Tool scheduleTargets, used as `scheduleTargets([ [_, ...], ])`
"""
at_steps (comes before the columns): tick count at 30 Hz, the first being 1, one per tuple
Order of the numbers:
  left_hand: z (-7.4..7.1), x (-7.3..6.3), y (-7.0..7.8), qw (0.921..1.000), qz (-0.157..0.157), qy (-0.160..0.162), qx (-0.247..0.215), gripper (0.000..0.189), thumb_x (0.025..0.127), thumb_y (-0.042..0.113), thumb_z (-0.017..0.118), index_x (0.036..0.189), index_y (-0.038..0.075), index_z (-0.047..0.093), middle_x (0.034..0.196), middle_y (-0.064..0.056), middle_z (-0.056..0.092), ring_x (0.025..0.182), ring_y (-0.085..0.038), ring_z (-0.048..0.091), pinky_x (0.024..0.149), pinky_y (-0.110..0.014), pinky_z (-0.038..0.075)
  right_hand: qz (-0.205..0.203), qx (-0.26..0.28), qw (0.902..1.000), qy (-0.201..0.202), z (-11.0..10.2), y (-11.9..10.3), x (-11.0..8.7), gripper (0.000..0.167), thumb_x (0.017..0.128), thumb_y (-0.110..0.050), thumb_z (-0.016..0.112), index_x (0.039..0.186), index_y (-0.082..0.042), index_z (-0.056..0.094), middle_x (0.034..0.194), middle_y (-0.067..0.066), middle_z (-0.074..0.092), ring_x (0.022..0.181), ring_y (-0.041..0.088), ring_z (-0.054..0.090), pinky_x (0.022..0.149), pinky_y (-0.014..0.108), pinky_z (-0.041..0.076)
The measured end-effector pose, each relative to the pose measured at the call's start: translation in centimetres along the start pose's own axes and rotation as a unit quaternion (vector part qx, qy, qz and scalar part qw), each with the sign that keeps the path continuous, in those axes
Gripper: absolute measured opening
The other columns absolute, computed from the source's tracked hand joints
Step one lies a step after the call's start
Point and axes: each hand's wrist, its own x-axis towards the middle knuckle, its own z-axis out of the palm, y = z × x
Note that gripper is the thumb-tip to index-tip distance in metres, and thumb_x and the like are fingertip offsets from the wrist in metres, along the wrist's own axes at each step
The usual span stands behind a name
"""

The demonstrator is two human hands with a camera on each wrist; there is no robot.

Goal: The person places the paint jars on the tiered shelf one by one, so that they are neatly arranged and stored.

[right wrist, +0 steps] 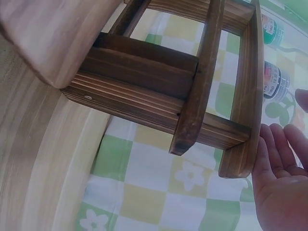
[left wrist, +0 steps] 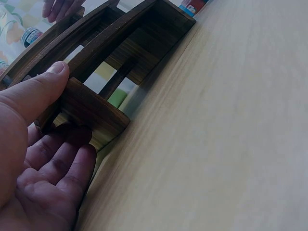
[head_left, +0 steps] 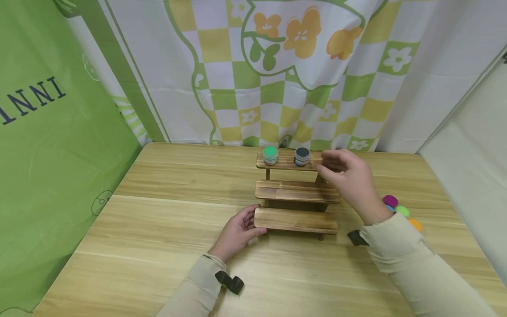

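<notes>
- From where I stand, a three-tiered wooden stand [head_left: 297, 192] sits on a table [head_left: 158, 237].
- Left hand [head_left: 237, 231] — thumb and fingers gripping its bottom-left end.
- Right hand [head_left: 350, 178] — thumb and fingers apart, holding nothing, beside a black-lidded jar [head_left: 302, 156] up top.

Behind the desk [head_left: 115, 259], the far side is covered by a hanging curtain [head_left: 245, 99], patterned with green, yellow and white checks and gathered into soft folds. Its upper part is decorated with orange flowers [head_left: 303, 35] set within a green outline, and smaller white flowers [head_left: 398, 58] are printed on some squares. The left side is taken up by a green cloth [head_left: 59, 158], marked with dark letters [head_left: 33, 99]. The right side is bounded by a plain white surface [head_left: 475, 132]. The desktop is finished in pale wood grain and softly lit
</notes>
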Motion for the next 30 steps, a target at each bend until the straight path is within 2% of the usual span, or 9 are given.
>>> scheduleTargets([
  [2,0.0,0.0,0.0,1.0,0.0,0.0,0.0,0.071,0.088,0.014,0.078,0.15,0.007,0.043,0.139,-0.014,0.058,0.123,-0.027,0.059,0.103,-0.031,0.051,-0.003,-0.001,1.0,0.004,-0.1,0.1,-0.2,0.036,0.091,-0.017,0.076,0.122,0.001,0.068,0.118,0.014,0.067,0.106,0.026,0.067,0.084,0.01,0.051],
  [8,0.0,0.0,0.1,1.0,0.0,0.001,0.002,0.07,0.088,0.014,0.078,0.149,0.007,0.043,0.138,-0.014,0.059,0.123,-0.027,0.059,0.103,-0.031,0.051,-0.017,0.013,0.9996,0.018,-0.5,0.4,-0.8,0.036,0.09,-0.011,0.077,0.122,0.002,0.068,0.119,0.015,0.068,0.098,0.004,0.063,0.089,0.009,0.049],
  [11,0.0,0.0,0.1,1.0,-0.001,0.002,0.0,0.07,0.088,0.013,0.078,0.149,0.007,0.044,0.139,-0.014,0.059,0.123,-0.027,0.059,0.103,-0.032,0.051,-0.018,0.016,0.9994,0.024,-0.7,0.5,-1.0,0.035,0.089,-0.009,0.077,0.121,0.003,0.068,0.117,0.015,0.068,0.097,-0.001,0.061,0.091,0.008,0.048],
  [16,0.0,-0.1,0.2,1.0,-0.003,0.002,-0.002,0.07,0.088,0.013,0.078,0.149,0.006,0.044,0.139,-0.014,0.058,0.124,-0.027,0.059,0.103,-0.032,0.051,-0.009,0.015,0.9994,0.03,-1.1,0.7,-1.5,0.034,0.089,-0.009,0.077,0.12,0.002,0.068,0.114,0.014,0.07,0.097,-0.004,0.062,0.093,0.008,0.047],
  [25,0.0,-0.1,0.2,1.0,0.006,0.0,-0.003,0.071,0.088,0.014,0.078,0.149,0.005,0.043,0.139,-0.015,0.058,0.124,-0.028,0.059,0.103,-0.033,0.051,0.022,0.014,0.9994,0.023,-1.8,1.0,-2.8,0.039,0.092,-0.019,0.076,0.126,-0.001,0.067,0.125,0.015,0.067,0.103,-0.005,0.059,0.095,0.011,0.047],
  [30,0.0,0.0,-0.1,1.0,0.007,-0.001,-0.005,0.07,0.088,0.014,0.078,0.149,0.006,0.044,0.139,-0.015,0.058,0.124,-0.028,0.059,0.102,-0.032,0.051,0.037,0.006,0.9989,0.028,-2.0,1.4,-3.7,0.039,0.091,-0.019,0.077,0.125,-0.003,0.068,0.125,0.013,0.067,0.102,-0.005,0.058,0.094,0.008,0.045],
])
